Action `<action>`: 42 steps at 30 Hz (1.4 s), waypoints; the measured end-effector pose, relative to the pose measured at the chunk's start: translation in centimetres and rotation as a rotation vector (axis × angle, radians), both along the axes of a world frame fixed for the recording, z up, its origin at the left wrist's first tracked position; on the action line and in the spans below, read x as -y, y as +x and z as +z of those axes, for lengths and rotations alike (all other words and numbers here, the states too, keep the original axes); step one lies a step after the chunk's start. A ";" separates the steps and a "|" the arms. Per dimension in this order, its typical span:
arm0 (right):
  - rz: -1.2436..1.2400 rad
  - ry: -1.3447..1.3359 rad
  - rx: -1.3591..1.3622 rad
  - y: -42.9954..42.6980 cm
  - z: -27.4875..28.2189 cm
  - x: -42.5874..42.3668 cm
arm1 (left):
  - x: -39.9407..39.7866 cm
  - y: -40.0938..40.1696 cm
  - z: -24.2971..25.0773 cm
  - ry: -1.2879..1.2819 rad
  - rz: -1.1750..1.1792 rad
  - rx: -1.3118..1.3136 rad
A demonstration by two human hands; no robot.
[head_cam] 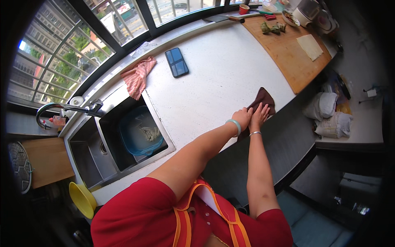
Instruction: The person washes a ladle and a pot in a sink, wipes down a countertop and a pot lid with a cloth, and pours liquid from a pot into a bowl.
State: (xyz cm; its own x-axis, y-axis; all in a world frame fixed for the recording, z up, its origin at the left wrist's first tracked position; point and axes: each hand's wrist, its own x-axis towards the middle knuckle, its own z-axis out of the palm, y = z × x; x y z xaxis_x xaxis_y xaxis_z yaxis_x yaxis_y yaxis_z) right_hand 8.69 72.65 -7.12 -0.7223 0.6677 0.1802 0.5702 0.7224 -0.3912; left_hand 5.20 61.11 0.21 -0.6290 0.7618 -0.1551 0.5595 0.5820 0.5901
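Note:
A dark maroon cloth (262, 95) lies on the white countertop (213, 74) close to its front edge, and part of it hangs near that edge. My right hand (259, 115) presses flat on the cloth with its fingers extended. Beside it and touching it, my left hand (242, 117) is bent, with a pale green bangle at the wrist; whether its fingers grip a fold of cloth is hidden. A silver bracelet circles my right wrist. Farther back on the counter lies a dark smartphone (176, 62).
At left is a double sink (108, 154) with a blue basin (126, 139) and a faucet (68, 107). A pink cloth (139, 77) lies at its rim. A wooden board (277, 49) holds leafy bundles. A cleaver (222, 19) rests by the window. A yellow bowl (81, 200) is lower left.

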 end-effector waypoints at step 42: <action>0.589 -0.443 -0.016 10.8 4.4 22.6 | 24.7 11.3 1.6 -0.064 0.062 0.095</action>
State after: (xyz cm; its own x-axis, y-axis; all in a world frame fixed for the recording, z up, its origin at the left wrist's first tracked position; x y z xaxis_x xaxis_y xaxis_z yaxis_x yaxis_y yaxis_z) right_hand 19.44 50.07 -2.76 -0.9832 0.1825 -0.0031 0.1284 0.6797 -0.7221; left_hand 16.50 36.38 1.81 -0.6545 0.7089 -0.2627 0.4652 0.6515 0.5993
